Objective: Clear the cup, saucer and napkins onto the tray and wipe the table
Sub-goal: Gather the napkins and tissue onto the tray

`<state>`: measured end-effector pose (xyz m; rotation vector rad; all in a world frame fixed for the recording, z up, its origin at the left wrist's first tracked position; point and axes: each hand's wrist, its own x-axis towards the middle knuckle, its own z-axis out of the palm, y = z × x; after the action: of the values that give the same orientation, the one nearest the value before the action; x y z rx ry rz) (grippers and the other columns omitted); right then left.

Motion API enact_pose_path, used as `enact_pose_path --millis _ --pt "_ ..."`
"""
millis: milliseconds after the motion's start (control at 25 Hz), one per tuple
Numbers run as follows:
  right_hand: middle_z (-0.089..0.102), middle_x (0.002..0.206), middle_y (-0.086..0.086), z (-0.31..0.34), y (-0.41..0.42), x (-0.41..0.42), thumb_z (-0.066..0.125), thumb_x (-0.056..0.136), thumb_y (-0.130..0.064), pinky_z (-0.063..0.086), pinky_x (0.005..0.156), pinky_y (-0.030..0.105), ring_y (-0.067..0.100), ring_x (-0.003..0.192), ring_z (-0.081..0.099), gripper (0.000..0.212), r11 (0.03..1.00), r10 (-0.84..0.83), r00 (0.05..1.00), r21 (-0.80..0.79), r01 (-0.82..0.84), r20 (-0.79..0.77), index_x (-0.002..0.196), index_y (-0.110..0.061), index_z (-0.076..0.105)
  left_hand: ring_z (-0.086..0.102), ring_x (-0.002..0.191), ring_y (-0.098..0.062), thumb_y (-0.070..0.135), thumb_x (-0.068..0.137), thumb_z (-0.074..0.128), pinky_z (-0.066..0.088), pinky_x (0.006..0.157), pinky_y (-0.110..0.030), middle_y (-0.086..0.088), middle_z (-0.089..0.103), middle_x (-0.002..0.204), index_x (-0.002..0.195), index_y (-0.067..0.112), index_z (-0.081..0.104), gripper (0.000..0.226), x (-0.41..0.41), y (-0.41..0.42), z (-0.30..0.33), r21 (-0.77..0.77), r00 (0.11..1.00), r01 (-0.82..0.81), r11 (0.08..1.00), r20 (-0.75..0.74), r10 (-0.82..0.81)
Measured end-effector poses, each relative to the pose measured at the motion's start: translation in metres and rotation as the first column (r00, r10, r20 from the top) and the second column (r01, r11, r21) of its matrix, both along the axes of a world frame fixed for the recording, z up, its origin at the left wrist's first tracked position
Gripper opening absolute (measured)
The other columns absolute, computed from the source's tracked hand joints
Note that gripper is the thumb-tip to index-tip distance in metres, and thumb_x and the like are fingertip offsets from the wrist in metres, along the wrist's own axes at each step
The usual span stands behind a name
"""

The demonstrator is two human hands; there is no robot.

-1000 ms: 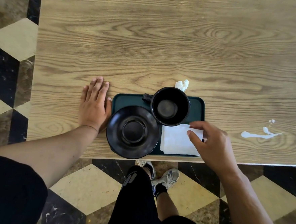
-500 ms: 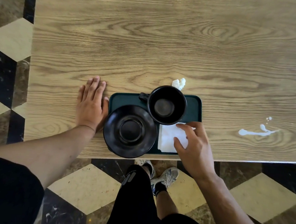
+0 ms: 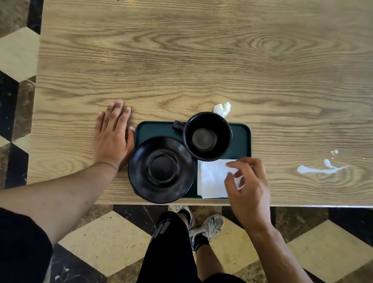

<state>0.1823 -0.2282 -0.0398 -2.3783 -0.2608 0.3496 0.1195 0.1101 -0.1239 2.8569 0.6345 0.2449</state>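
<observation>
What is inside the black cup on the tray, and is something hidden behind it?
The black cup looks empty; only its dark bottom shows. Behind it, a crumpled white napkin lies on the table, partly covered by the cup's rim. The tray under the cup is hidden.

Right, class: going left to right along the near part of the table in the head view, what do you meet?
Left hand → black saucer → folded white napkin → right hand → white spill.
</observation>
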Motion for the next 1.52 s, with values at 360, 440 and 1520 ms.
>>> enact_pose_path --millis 360,440,1520 --pt "0.058 0.108 -0.009 -0.001 0.05 0.151 0.076 0.083 -0.021 0.039 0.073 0.0 0.006 0.082 0.062 0.041 0.964 0.265 0.964 -0.025 -0.266 -0.026 0.122 -0.032 0.07 0.03 0.151 -0.033 0.029 0.101 0.035 0.02 0.124 -0.052 -0.016 0.039 0.16 0.147 0.004 0.048 0.054 -0.002 -0.001 0.001 0.007 1.0 0.002 1.0 -0.004 -0.002" --pt "0.057 0.11 -0.009 -0.003 0.059 0.168 0.078 0.082 -0.024 0.037 0.072 0.0 0.006 0.083 0.062 0.042 0.898 0.421 0.902 -0.099 -0.429 -0.093 0.121 -0.035 0.07 0.03 0.151 -0.033 0.029 0.101 0.036 0.021 0.124 -0.052 -0.015 0.039 0.16 0.147 0.005 0.048 0.053 -0.002 -0.001 0.001 0.009 1.0 0.002 1.0 -0.008 -0.002" --pt "0.061 0.092 -0.002 0.003 -0.033 0.046 0.078 0.085 -0.008 0.045 0.059 0.015 0.017 0.063 0.058 0.02 0.999 0.01 0.996 0.036 -0.013 0.088 0.103 -0.015 0.074 0.031 0.15 -0.033 0.028 0.101 0.037 0.021 0.124 -0.051 -0.015 0.04 0.16 0.147 0.006 0.048 0.052 0.0 0.0 -0.002 0.01 1.0 -0.007 1.0 0.011 0.007"
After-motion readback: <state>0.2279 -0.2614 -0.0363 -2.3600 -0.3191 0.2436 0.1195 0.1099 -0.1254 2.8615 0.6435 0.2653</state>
